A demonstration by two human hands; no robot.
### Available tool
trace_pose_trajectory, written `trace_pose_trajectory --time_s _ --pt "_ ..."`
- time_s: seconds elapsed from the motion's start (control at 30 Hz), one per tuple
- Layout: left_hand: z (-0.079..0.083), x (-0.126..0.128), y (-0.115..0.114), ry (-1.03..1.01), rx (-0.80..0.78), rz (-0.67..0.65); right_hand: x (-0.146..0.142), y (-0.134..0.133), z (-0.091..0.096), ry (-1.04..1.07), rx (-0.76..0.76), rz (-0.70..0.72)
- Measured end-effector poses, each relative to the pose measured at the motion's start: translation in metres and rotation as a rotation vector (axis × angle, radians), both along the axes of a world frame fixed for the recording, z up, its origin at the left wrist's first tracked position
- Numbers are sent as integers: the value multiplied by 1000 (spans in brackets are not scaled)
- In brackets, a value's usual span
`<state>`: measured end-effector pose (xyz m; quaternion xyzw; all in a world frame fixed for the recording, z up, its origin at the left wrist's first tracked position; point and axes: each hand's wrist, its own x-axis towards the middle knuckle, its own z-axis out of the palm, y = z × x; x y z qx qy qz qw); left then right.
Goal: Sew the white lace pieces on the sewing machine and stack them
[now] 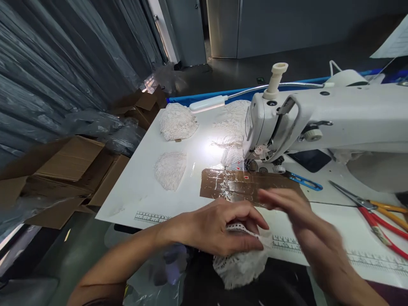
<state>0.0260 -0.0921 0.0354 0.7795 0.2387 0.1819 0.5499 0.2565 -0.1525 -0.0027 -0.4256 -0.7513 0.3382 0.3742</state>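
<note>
A piece of white lace fabric (pixel 240 267) hangs over the table's front edge, pinched between the thumb and fingers of my left hand (pixel 223 229). Its upper edge shows a row of small holes. To the right, my right hand (pixel 306 225) hovers apart from the lace, fingers stretched out and slightly blurred by motion. Behind both hands stands a white sewing machine (pixel 287 123), with more white lace (pixel 231 131) lying to the left of its needle area. Brown tape (pixel 229 185) covers the table in front of the needle.
Two lace pieces, one larger (pixel 178 121) and one smaller (pixel 171 171), lie on the white table (pixel 140 182). Blue thread snips (pixel 304 180) and scissors with red handles (pixel 376 216) lie at right. A lamp (pixel 208 103) lights the work area. Cardboard boxes (pixel 73 165) stand left.
</note>
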Motion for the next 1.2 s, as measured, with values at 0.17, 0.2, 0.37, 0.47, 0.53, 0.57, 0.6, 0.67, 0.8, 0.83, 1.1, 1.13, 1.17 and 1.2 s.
trace_pose_trajectory --time_s 0.17,0.2,0.37,0.47,0.53,0.57,0.6,0.67,0.8,0.83,1.1,1.13,1.17,1.2 --pt "-7 -9 17 7 152 147 -23 35 -16 183 -397 286" --pt "-10 -13 24 38 200 199 -24 41 -19 184 -440 293" --pt "-31 -27 65 315 524 311 -14 76 -29 -77 -370 20" --pt "-44 -22 88 491 789 295 -6 91 -30 -290 -178 -189" --pt "-53 -15 103 543 901 292 -3 95 -32 -388 -119 -277" --pt "-57 -12 110 552 924 283 -2 96 -33 -409 -115 -305" --pt "-60 -9 116 555 934 268 -1 95 -34 -412 -116 -320" --pt "-65 -5 126 549 946 247 0 94 -37 -393 -105 -319" --pt "-66 0 132 436 980 273 3 93 -43 -376 -40 -296" --pt "-66 2 131 382 966 224 3 93 -44 -374 -29 -294" --pt "-77 11 130 190 764 -145 8 96 -52 -334 8 -283" --pt "-77 11 129 192 773 -135 8 96 -52 -323 23 -290" --pt "-76 10 128 198 787 -127 8 96 -52 -314 35 -296" --pt "-75 9 127 206 803 -122 7 96 -51 -303 45 -300"
